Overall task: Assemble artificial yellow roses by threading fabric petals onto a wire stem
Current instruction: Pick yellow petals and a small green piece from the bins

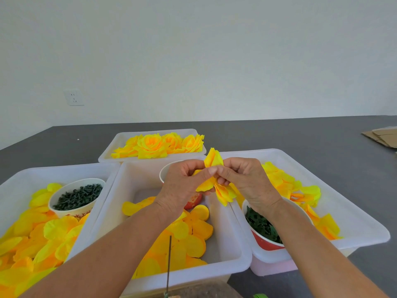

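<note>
1. I see the dark grey table (pixel 300 136) running wide to the back wall, with bare surface behind and to the right of the bins; flattened cardboard (pixel 380 136) lies at its far right edge.
2. Four white bins crowd the near part, rims touching or almost so. The left bin (pixel 12 186) holds loose yellow petals and a paper cup of dark green pegs (pixel 78 195). The centre bin (pixel 240 244) holds flat petal discs (pixel 193 233), with grey floor bare along its right wall. The right bin (pixel 354 211) holds more petals and a red cup of green calyx pieces (pixel 261 226) at its near left corner. The far bin (pixel 107 153) holds finished yellow roses (pixel 159 145).
3. My left hand (pixel 182 183) and right hand (pixel 247 181) meet above the centre bin's far end, well clear of every rim.
4. Between them sits the folded yellow petal bundle (pixel 212 166), both hands pinching it with curled fingers and thumbs.
5. A thin wire stem (pixel 169 261) stands upright at the centre bin's near edge, apart from both hands.
</note>
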Tool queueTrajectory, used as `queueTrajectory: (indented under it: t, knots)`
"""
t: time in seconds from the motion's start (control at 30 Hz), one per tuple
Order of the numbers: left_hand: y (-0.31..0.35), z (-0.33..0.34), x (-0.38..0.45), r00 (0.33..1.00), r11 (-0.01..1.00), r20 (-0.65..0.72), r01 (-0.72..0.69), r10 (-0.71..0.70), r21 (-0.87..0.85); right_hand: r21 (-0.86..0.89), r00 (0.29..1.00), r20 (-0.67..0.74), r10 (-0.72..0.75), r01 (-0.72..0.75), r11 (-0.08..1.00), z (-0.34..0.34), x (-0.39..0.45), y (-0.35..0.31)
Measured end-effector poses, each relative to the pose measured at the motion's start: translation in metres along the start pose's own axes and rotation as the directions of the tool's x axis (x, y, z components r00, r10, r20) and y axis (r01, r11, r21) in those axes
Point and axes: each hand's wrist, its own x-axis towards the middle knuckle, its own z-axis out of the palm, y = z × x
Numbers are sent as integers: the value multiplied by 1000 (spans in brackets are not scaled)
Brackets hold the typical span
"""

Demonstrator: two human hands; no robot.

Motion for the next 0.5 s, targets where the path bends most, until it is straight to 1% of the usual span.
queueTrajectory:
  t: [0.1, 0.2, 0.27, 0.37, 0.5]
  knots:
    - [-2, -1, 2, 999, 1000, -37, 25, -25, 3, 4, 999, 33, 21, -21, 1000, -1, -1, -3]
    - [-2, -1, 3, 996, 998, -63, 56, -57, -12, 58, 999, 35, 36, -38, 998, -1, -2, -5]
    - [-2, -1, 5, 993, 997, -94, 71, -73, -22, 69, 999, 2, 39, -39, 997, -1, -2, -5]
    - [-4, 1, 7, 981, 995, -172, 99, -93, 25, 48, 996, -67, 67, -63, 997, 0, -1, -4]
    - [-6, 1, 9, 957, 990, -259, 139, -130, 16, 53, 996, -63, 70, -66, 996, 1, -1, -5]
